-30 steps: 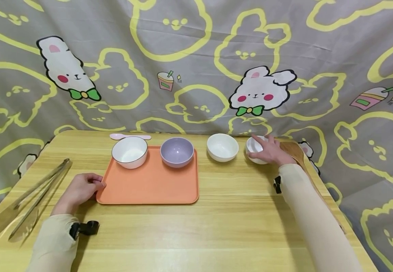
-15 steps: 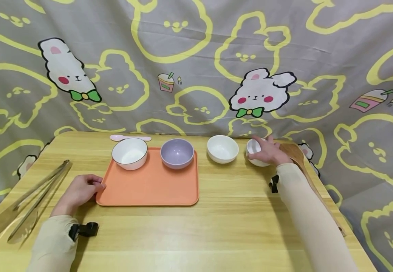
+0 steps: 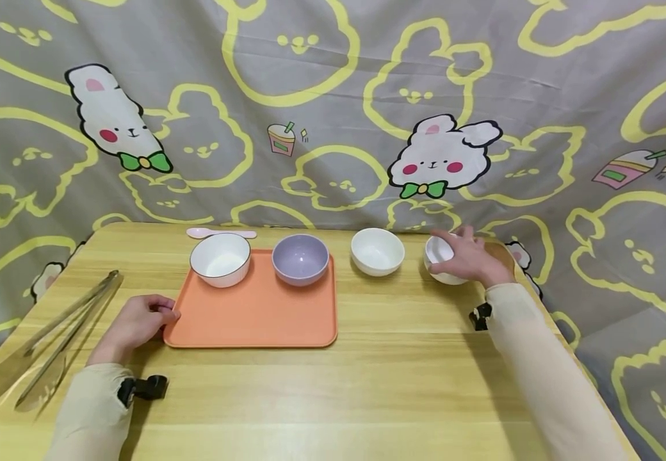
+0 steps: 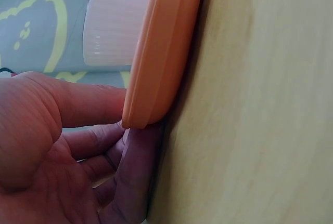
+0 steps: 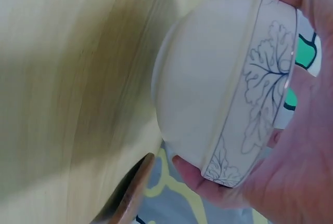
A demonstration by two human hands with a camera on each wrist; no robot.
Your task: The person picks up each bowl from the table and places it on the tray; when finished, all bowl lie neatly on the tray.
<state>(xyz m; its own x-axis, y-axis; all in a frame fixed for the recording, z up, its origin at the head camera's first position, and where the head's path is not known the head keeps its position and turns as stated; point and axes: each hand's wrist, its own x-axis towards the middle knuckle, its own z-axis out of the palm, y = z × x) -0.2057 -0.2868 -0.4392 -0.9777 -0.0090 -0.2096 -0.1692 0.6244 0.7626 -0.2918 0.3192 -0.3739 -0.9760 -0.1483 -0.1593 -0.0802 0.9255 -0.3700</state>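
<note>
My left hand (image 3: 138, 320) pinches the left edge of the orange tray (image 3: 252, 320); in the left wrist view the thumb lies on the rim and the fingers (image 4: 135, 172) reach beneath it. A white bowl with a dark rim (image 3: 220, 259) and a purple bowl (image 3: 300, 259) stand on the tray's far side. At the far right, my right hand (image 3: 468, 258) grips a small white bowl (image 3: 438, 248) by its sides. The right wrist view shows blue leaf drawings around that bowl's upper band (image 5: 263, 83), with its foot close to the wood.
A plain white bowl (image 3: 376, 251) stands between the tray and the right hand. Behind the tray lies a pink spoon (image 3: 221, 233). Tongs (image 3: 70, 326) and a wooden utensil (image 3: 1, 371) lie at left. A wooden spatula (image 3: 499, 254) lies beyond the right wrist, near the curtain (image 3: 333, 96).
My right hand has closed around the small bowl and shifted slightly right with it, covering more of the wooden spatula. The left hand and tray have stayed put.
</note>
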